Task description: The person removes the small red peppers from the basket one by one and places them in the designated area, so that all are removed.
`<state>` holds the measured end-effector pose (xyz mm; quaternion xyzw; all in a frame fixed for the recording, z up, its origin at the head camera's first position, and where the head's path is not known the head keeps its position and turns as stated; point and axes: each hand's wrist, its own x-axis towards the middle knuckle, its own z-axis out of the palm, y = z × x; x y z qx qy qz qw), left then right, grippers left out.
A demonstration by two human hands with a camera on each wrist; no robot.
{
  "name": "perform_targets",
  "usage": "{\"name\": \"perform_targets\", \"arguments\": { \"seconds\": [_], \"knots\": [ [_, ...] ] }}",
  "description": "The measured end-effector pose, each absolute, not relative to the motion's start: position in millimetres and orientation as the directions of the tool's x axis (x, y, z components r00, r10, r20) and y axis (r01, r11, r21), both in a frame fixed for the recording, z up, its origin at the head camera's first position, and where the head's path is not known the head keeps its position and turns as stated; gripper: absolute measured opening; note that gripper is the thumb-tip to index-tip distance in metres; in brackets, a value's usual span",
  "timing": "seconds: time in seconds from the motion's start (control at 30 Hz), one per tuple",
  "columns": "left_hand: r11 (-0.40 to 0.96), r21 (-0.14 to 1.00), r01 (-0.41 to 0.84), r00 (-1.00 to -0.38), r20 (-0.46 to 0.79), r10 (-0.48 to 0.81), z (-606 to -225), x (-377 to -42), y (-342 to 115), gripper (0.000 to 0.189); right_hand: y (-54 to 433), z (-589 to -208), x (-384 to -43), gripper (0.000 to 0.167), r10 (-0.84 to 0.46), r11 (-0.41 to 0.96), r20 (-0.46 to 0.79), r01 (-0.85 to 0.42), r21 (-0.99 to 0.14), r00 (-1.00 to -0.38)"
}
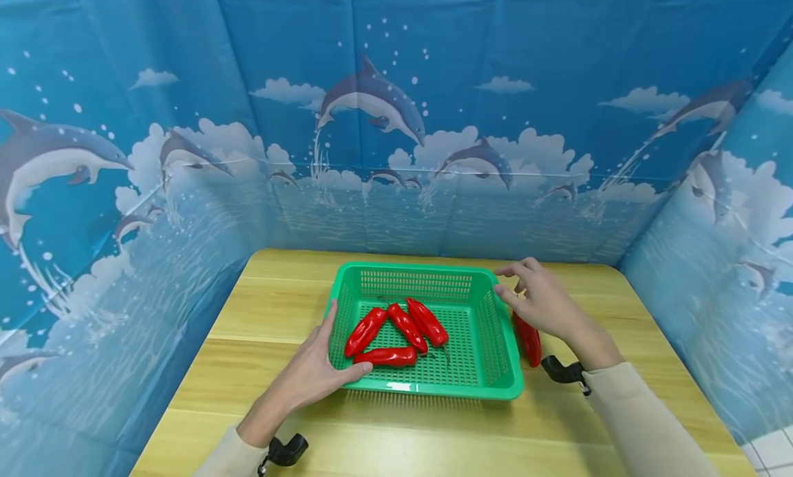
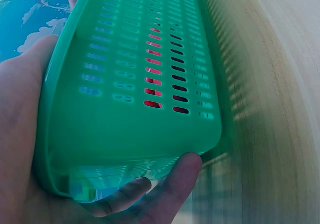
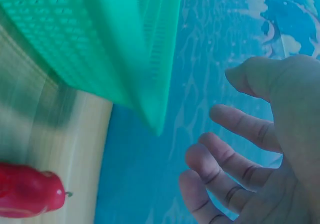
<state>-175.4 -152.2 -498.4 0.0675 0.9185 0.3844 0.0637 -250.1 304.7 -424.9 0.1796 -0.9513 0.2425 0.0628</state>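
Backdrop [image 1: 279, 133]: blue dolphin-print sheet, on far, L and R sides of table [image 1: 409, 436]; white tile [image 1: 771, 453] at bottom R corner. L hand [image 1: 316, 372] grips basket [image 1: 434, 389] at its L end, thumb over rim, fingers on outer wall. R hand [image 1: 540, 299] is by the R rim, fingers loosely bent and apart, holding nothing. Four peppers [image 1: 367, 332] lie in basket, mostly L of ctr.; loose pepper [image 1: 527, 339] lies on table, just beside R wall. Risk 1: if lifted w/ L hand only, basket may tip and peppers slide. Risk 2: basket shifted R may push loose pepper. Risk 3: R wrist cam [image 1: 562, 370], near loose pepper, could knock it. Table: pale wood-grain, glare at near side; slip poss. Base contact unconfirmed, view poor.
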Motion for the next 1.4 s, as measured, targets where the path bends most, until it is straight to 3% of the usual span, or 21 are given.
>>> {"name": "perform_targets", "arguments": {
  "seconds": [0.43, 0.8, 1.4],
  "knots": [
    [0.701, 0.709, 0.073, -0.982, -0.071, 0.173, -497.2, -175.7, -151.8, 0.138, 268.3, -415.8, -247.2, 0.044, -0.458, 0.784, 0.162, -0.483, -0.391, -0.874],
    [0.704, 0.705, 0.080, -0.983, -0.063, 0.174, -499.6, -175.0, -152.1, 0.137, 244.3, -416.2, -256.4, 0.052, -0.579, 0.753, 0.021, -0.544, -0.371, -0.815],
    [0.710, 0.699, 0.089, -0.983, -0.052, 0.175, -497.8, -172.4, -152.5, 0.135, 216.0, -438.2, -284.1, 0.058, -0.658, 0.745, -0.208, -0.586, -0.318, -0.724]
  ]
}}
